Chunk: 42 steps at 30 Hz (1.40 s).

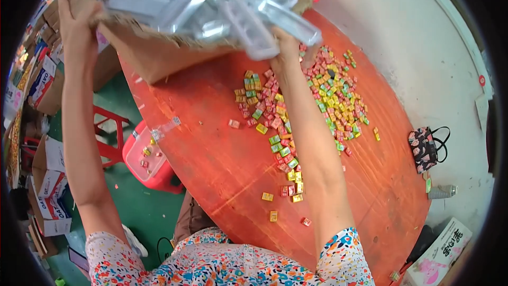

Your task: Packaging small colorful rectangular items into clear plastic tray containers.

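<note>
A large brown cardboard box [174, 55] is tilted over the far left part of the red table [211, 148]. Clear plastic trays [201, 5] fill it in a loose heap, and some stick out over its near right rim. My left hand [79, 13] grips the box's left edge, thumb up along the cardboard. At the right side of the box, my right hand [288, 45] holds on near the rim, its fingers partly covered by the trays. Many small wrapped candies [344, 106] in red, yellow and green lie scattered beneath and around my right forearm.
A red stool [108, 135] and a red bin with a clear lid [145, 153] stand left of the table. Opened cartons [50, 190] line the left side. Along the white wall at right are a patterned handbag [422, 149] and a white printed box [442, 254].
</note>
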Motion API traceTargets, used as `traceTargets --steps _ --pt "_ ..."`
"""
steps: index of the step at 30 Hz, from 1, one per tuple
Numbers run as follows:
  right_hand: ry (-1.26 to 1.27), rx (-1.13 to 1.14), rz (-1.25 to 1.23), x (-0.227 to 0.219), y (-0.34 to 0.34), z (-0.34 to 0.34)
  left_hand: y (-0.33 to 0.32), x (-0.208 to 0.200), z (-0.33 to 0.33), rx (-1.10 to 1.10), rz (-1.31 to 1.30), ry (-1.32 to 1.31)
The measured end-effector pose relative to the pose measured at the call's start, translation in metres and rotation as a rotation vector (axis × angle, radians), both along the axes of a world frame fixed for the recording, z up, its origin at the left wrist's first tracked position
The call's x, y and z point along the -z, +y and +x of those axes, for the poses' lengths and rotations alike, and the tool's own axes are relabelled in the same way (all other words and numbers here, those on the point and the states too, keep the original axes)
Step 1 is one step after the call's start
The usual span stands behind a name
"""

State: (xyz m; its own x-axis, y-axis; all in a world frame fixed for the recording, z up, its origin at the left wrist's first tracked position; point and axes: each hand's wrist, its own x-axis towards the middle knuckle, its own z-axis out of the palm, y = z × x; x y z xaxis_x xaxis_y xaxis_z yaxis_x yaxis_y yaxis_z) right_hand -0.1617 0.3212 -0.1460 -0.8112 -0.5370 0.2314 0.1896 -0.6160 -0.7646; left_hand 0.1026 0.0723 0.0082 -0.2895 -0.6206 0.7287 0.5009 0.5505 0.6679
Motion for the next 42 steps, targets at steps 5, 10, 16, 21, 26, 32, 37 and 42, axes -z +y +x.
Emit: traceTargets --steps 5,10,16,21,26,32,37,42 --pt "0.462 0.199 0.305 -0.052 -0.053 0.027 -0.125 -0.012 0.031 0.079 0.016 -0.169" --pt "-0.010 0.140 -0.086 -0.036 -0.053 0.016 -0.082 0.006 0.019 0.126 0.018 -0.105" --pt "-0.030 0.034 -0.066 -0.012 -0.034 0.029 -0.103 0.009 0.016 0.089 0.175 -0.056" --pt "0.219 0.217 0.156 0.012 -0.044 0.021 -0.135 0.027 0.027 0.183 0.047 -0.079" --pt "-0.056 -0.223 -0.062 0.000 -0.024 0.064 -0.151 0.020 0.034 0.060 0.001 -0.035" --pt "-0.006 -0.042 0.024 0.012 -0.067 0.057 -0.115 0.024 0.002 0.021 -0.020 -0.016" --pt "-0.104 -0.022 -0.007 0.070 -0.109 0.005 -0.084 0.039 -0.011 0.021 -0.075 -0.046" --pt "-0.207 0.150 -0.125 0.096 -0.167 0.028 -0.108 0.074 -0.025 -0.006 0.182 -0.081"
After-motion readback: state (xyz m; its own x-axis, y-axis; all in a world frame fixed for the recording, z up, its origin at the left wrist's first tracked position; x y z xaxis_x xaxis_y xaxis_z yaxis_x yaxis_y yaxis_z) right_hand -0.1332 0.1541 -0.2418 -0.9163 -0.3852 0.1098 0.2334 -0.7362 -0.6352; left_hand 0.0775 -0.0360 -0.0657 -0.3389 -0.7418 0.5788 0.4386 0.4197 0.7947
